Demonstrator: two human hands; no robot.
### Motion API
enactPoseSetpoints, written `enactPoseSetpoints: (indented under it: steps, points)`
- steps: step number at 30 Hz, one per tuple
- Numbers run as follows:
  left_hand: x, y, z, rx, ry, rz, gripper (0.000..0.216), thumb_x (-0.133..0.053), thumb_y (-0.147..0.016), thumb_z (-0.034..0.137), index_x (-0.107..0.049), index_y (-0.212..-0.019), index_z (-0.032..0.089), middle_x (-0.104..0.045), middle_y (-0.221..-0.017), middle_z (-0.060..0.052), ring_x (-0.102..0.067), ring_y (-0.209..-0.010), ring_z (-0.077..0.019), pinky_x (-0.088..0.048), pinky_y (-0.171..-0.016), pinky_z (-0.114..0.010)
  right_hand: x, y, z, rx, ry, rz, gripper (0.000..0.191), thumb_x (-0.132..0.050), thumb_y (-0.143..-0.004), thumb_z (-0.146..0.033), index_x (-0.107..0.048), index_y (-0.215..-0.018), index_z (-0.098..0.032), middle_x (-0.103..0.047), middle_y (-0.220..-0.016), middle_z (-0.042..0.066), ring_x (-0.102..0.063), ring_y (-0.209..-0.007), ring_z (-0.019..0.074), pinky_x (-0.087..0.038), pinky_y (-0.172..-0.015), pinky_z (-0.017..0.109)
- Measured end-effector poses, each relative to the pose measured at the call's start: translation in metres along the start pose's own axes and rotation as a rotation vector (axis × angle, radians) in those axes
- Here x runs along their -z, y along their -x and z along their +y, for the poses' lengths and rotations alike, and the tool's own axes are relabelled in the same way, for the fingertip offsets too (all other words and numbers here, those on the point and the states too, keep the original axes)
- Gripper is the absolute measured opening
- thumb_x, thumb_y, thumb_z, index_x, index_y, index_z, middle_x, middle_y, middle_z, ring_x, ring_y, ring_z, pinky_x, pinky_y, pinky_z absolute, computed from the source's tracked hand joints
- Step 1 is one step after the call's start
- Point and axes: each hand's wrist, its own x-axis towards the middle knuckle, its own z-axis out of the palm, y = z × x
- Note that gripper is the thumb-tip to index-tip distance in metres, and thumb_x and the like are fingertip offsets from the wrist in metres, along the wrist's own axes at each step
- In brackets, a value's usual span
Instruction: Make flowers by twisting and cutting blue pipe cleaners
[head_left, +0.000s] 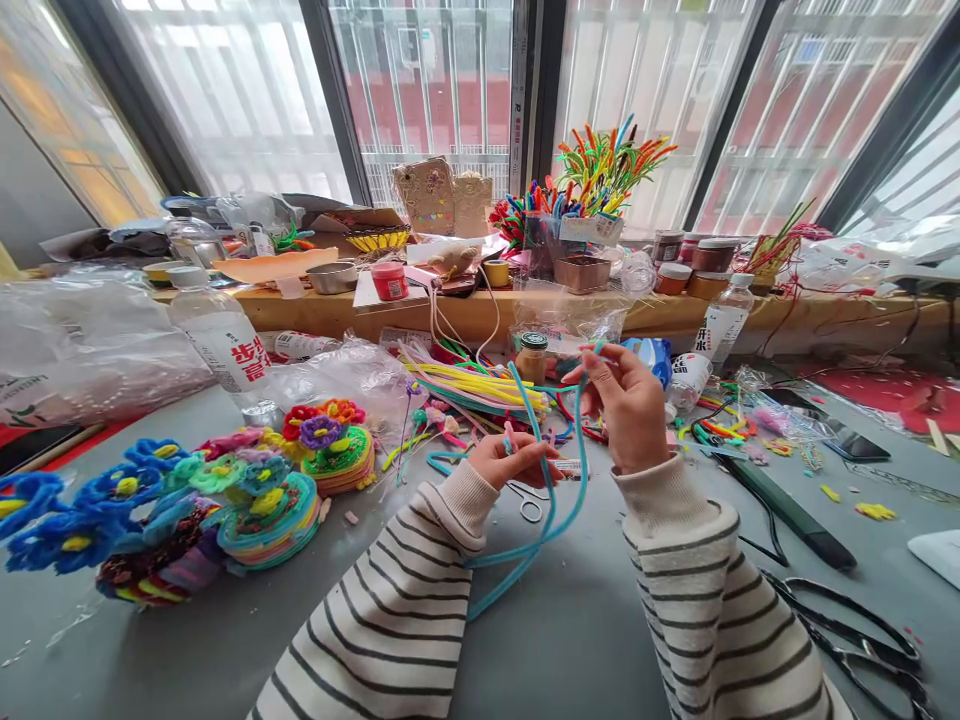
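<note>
Light-blue pipe cleaners (541, 530) hang in loose curves between my two hands, over the grey table. My left hand (510, 462) is closed, the fingers pinching a stretch of them; a small pinkish bit shows at the thumb. Raised higher and to the right, my right hand (619, 400) pinches another part of the blue pipe cleaners between thumb and fingertips. Below the left hand lies a small pair of scissors (530, 505), partly covered. Left of the hands stand pipe-cleaner flowers (127, 487) in coiled, colourful pots (270, 535).
Behind the hands lies a bundle of yellow and pink pipe cleaners (480, 385), beside a small jar (533, 355). Water bottles (225, 340) stand left and right. A dark green flat tool (795, 510) and black-handled scissors (855, 640) lie at right. A cluttered wooden ledge (330, 312) runs under the windows.
</note>
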Motion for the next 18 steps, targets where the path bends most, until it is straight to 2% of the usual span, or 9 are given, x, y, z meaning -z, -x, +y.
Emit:
enactPoseSetpoints:
  steps: [2,4,6,10,13,15,18]
  points:
    - [-0.004,0.000,-0.004,0.017,-0.005,-0.039,0.034,-0.055,-0.060,0.040,-0.059,-0.076,0.009,-0.063,-0.065,-0.008,-0.059,-0.059,-0.0153,-0.045,-0.056,-0.026,-0.002,0.001,0.005,-0.038,-0.008,-0.042,0.017,-0.053,-0.068,-0.027,-0.051,-0.080,-0.016,-0.059,-0.058,-0.003,-0.041,-0.034,0.0025,-0.029,-0.032,0.015]
    - [-0.008,-0.001,-0.007,0.025,-0.015,-0.051,0.033,-0.056,-0.059,0.038,-0.058,-0.077,0.010,-0.063,-0.067,-0.007,-0.058,-0.060,-0.0137,-0.045,-0.057,-0.025,-0.002,0.001,0.006,-0.063,-0.037,-0.024,0.017,-0.053,-0.067,-0.026,-0.052,-0.081,-0.016,-0.059,-0.062,-0.002,-0.042,-0.037,0.0025,-0.031,-0.035,0.015]
    - [-0.011,-0.001,-0.009,0.045,-0.034,-0.050,0.034,-0.057,-0.059,0.040,-0.057,-0.077,0.011,-0.062,-0.063,-0.006,-0.057,-0.057,-0.0120,-0.043,-0.055,-0.023,0.000,-0.001,0.004,-0.051,-0.076,0.047,0.016,-0.052,-0.067,-0.026,-0.053,-0.079,-0.017,-0.060,-0.064,-0.001,-0.043,-0.039,0.0026,-0.033,-0.036,0.015]
    - [-0.015,-0.002,-0.014,0.063,-0.101,-0.109,0.038,-0.052,-0.061,0.044,-0.057,-0.078,0.010,-0.057,-0.048,-0.002,-0.052,-0.047,-0.0087,-0.038,-0.046,-0.019,0.011,-0.007,-0.008,0.070,-0.096,0.242,0.016,-0.051,-0.068,-0.028,-0.055,-0.079,-0.017,-0.060,-0.069,-0.001,-0.048,-0.045,0.0034,-0.035,-0.039,0.015]
    - [-0.013,-0.005,-0.019,0.037,-0.020,-0.109,0.037,-0.051,-0.059,0.048,-0.055,-0.066,0.011,-0.047,-0.036,0.003,-0.046,-0.037,-0.0072,-0.038,-0.043,-0.020,0.019,-0.010,-0.013,0.080,-0.091,0.271,0.019,-0.051,-0.068,-0.029,-0.056,-0.083,-0.019,-0.060,-0.075,-0.001,-0.048,-0.049,0.0028,-0.034,-0.039,0.014]
    - [-0.011,-0.008,-0.022,0.016,0.052,-0.054,0.037,-0.050,-0.058,0.050,-0.051,-0.058,0.013,-0.038,-0.029,0.007,-0.040,-0.030,-0.0062,-0.039,-0.042,-0.022,0.019,-0.009,-0.012,0.009,-0.065,0.184,0.021,-0.053,-0.066,-0.029,-0.057,-0.084,-0.019,-0.060,-0.076,0.000,-0.047,-0.050,0.0029,-0.032,-0.038,0.013]
    - [-0.009,-0.009,-0.024,-0.001,0.064,-0.013,0.035,-0.050,-0.059,0.049,-0.049,-0.056,0.013,-0.032,-0.028,0.008,-0.036,-0.027,-0.0048,-0.040,-0.040,-0.023,0.012,-0.005,-0.001,-0.152,0.058,-0.144,0.023,-0.059,-0.061,-0.029,-0.060,-0.080,-0.017,-0.061,-0.073,0.000,-0.048,-0.053,0.0048,-0.033,-0.040,0.014]
